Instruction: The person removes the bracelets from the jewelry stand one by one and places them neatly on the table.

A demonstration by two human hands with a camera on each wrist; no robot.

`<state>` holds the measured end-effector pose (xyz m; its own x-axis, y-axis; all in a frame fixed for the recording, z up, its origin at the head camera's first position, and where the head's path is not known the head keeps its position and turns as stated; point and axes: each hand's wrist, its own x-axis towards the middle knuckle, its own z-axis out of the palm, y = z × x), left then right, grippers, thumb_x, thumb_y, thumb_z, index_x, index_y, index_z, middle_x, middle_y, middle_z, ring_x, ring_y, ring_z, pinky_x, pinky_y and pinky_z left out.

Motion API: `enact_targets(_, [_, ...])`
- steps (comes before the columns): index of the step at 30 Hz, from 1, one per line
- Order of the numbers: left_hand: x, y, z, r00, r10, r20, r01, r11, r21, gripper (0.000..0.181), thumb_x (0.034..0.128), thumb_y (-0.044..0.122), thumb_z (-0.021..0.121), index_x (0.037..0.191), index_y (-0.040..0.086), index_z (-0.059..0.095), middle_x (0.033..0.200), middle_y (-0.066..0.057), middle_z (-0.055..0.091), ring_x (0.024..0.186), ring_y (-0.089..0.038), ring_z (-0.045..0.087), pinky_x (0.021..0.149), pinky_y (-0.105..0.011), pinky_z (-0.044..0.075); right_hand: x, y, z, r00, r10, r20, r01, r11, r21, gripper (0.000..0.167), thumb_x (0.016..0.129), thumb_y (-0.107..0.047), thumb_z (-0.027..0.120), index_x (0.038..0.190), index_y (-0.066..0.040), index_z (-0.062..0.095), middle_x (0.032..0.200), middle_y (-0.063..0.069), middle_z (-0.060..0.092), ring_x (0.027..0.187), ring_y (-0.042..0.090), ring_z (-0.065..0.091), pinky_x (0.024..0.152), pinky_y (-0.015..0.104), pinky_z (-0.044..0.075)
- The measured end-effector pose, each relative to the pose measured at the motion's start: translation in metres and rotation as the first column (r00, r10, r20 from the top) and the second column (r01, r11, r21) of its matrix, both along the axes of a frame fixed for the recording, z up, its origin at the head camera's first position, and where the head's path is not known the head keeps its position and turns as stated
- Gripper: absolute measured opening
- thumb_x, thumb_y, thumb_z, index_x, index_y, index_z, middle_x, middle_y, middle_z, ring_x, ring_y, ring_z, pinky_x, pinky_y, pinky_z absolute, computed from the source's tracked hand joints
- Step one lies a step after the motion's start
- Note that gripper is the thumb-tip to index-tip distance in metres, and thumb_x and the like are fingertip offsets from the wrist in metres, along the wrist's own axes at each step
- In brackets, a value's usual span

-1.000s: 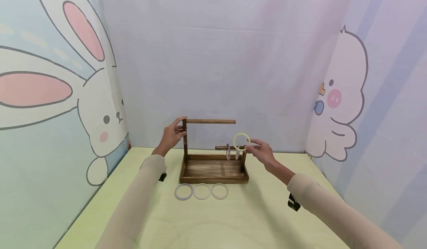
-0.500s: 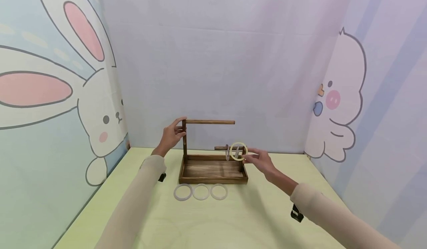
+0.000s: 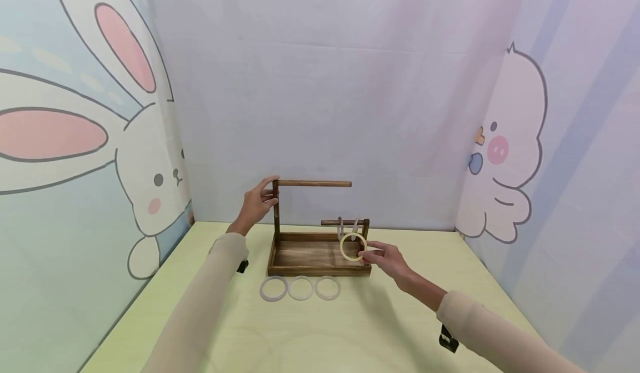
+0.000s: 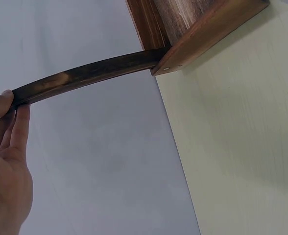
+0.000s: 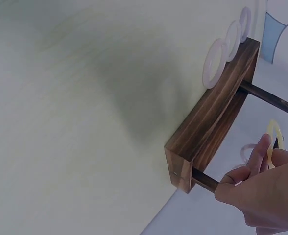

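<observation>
with left hand (image 3: 254,203), gripping tall post (image 3: 276,217); with right hand (image 3: 389,259), pinching yellow ring (image 3: 342,248), below lower bar (image 3: 330,223) in head view. got two rings (image 3: 340,228) hung there, probably a third done, with three loose rings (image 3: 300,298) left on table (image 3: 300,334).

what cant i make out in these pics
Short post, its foot: head view, partly behind right hand and yellow ring.
Part of that ring: right wrist view, behind that hand.
Part of the left hand: left wrist view, past left edge.
Whether the hanging rings bear marks: head view, too small.
</observation>
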<state>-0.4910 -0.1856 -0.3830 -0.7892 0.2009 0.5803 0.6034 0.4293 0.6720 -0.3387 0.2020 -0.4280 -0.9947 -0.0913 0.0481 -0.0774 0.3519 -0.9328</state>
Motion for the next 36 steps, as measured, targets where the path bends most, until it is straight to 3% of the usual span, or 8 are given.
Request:
enact_targets(4, [0.002,0.000,0.002,1.000,0.001,0.008,-0.001,1.000,0.001,0.074,0.0932,-0.010,0.071,0.155,0.026,0.050,0.124,-0.026,0.070,0.117,-0.039,0.069,0.094,-0.050,0.061,0.003,0.000,-0.010,1.000,0.005,0.016,-0.005,1.000,0.007,0.050,0.104,-0.014,0.065,0.146,0.008,0.052,0.107,0.016,0.078,0.104,0.032,0.075,0.081,0.031,0.048])
enact_targets(10, [0.002,0.000,0.002,1.000,-0.002,0.012,0.002,1.000,0.005,0.074,0.0932,-0.011,0.071,0.155,0.025,0.050,0.124,-0.026,0.070,0.117,-0.039,0.069,0.094,-0.049,0.060,0.010,0.002,-0.026,0.998,0.024,0.055,-0.025,0.999,0.023,0.052,0.102,-0.017,0.068,0.145,0.008,0.053,0.095,0.013,0.079,0.101,0.026,0.076,0.083,0.037,0.048])
enact_targets(15, [0.002,-0.001,0.001,1.000,-0.002,0.004,0.002,1.000,0.001,0.074,0.0934,-0.010,0.071,0.155,0.026,0.049,0.125,-0.026,0.070,0.117,-0.039,0.069,0.094,-0.048,0.061,0.014,0.004,-0.040,0.996,0.053,0.068,-0.055,0.998,0.018,0.051,0.101,-0.018,0.068,0.142,0.009,0.055,0.096,0.014,0.079,0.100,0.026,0.077,0.082,0.040,0.047])
enact_targets(23, [0.001,-0.001,0.001,1.000,-0.006,-0.009,0.006,1.000,0.000,0.075,0.0928,-0.011,0.071,0.155,0.025,0.050,0.124,-0.026,0.070,0.116,-0.040,0.069,0.094,-0.049,0.061,0.018,0.004,-0.058,0.992,0.063,0.107,-0.066,0.997,0.032,0.053,0.100,-0.017,0.070,0.142,0.011,0.054,0.104,0.016,0.079,0.097,0.025,0.077,0.078,0.034,0.047])
enact_targets(27, [0.001,-0.001,0.001,1.000,-0.009,0.006,0.009,1.000,0.010,0.074,0.0932,-0.011,0.071,0.155,0.025,0.050,0.125,-0.026,0.070,0.117,-0.039,0.069,0.094,-0.049,0.060,0.019,0.003,-0.067,0.992,0.049,0.115,-0.051,0.998,0.020,0.049,0.098,-0.014,0.073,0.137,0.013,0.059,0.098,0.016,0.079,0.092,0.025,0.078,0.071,0.028,0.045])
enact_targets(36, [-0.003,-0.001,-0.002,1.000,-0.009,-0.024,0.010,1.000,0.008,0.074,0.0931,-0.010,0.072,0.154,0.027,0.051,0.124,-0.026,0.070,0.116,-0.039,0.070,0.093,-0.049,0.061,0.021,0.001,-0.070,0.992,0.055,0.116,-0.057,0.998,0.016,0.044,0.098,-0.011,0.072,0.134,0.013,0.061,0.089,0.015,0.079,0.082,0.018,0.076,0.060,0.024,0.045])
